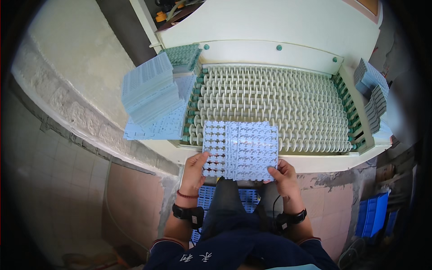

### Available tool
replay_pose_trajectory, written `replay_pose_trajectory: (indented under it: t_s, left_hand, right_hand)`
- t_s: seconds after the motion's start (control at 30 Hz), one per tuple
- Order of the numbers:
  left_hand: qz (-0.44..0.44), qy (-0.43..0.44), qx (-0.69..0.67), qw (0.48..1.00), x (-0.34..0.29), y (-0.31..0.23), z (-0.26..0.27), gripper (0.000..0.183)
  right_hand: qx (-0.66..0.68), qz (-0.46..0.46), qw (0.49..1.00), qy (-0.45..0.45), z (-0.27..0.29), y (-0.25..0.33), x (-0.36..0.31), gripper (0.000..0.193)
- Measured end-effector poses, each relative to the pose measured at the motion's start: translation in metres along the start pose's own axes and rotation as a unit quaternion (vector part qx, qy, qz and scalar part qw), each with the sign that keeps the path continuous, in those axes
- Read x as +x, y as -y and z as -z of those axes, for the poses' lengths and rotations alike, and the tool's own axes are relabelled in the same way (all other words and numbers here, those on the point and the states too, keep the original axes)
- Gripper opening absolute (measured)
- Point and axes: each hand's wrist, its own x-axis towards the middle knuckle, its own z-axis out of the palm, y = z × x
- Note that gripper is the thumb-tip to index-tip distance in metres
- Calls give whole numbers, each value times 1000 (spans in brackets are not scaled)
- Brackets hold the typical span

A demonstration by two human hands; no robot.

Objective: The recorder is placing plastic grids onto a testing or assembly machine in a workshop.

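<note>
Between my two hands are pale bluish-white panels [254, 150] with rows of cut-outs, like circuit board panels. Several seem overlapped or fanned, with see-through gaps along the left part. My left hand [194, 170] pinches their lower left edge, thumb on top. At the lower right corner, my right hand [284, 176] grips with the thumb over the face and the fingers underneath. The panels are held over the front edge of a roller conveyor [270, 101] made of many white discs on shafts.
Left of the rollers, a tall stack of pale panels [150, 85] rests on larger sheets [155, 128], with green panels [182, 56] behind. More stacked panels [378, 105] stand on the right side. A white machine cover [270, 22] rises behind. Blue crates [372, 213] sit lower right.
</note>
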Motion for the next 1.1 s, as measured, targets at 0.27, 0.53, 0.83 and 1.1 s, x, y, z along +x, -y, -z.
replay_pose_trajectory:
  t_s: [0.27,0.53,0.83,1.1]
  left_hand:
    - [-393,-190,679,590,28,-20,0,35]
    - [-402,19,732,550,22,-1,-6,56]
    - [-408,27,751,519,22,-12,-38,57]
    - [-413,196,705,542,19,36,-73,62]
  right_hand:
    - [-17,2,997,-72,30,16,9,18]
    - [-63,27,993,-97,42,22,10,13]
    - [-5,66,986,-152,78,48,-8,13]
    - [-9,97,979,-180,104,57,-12,14]
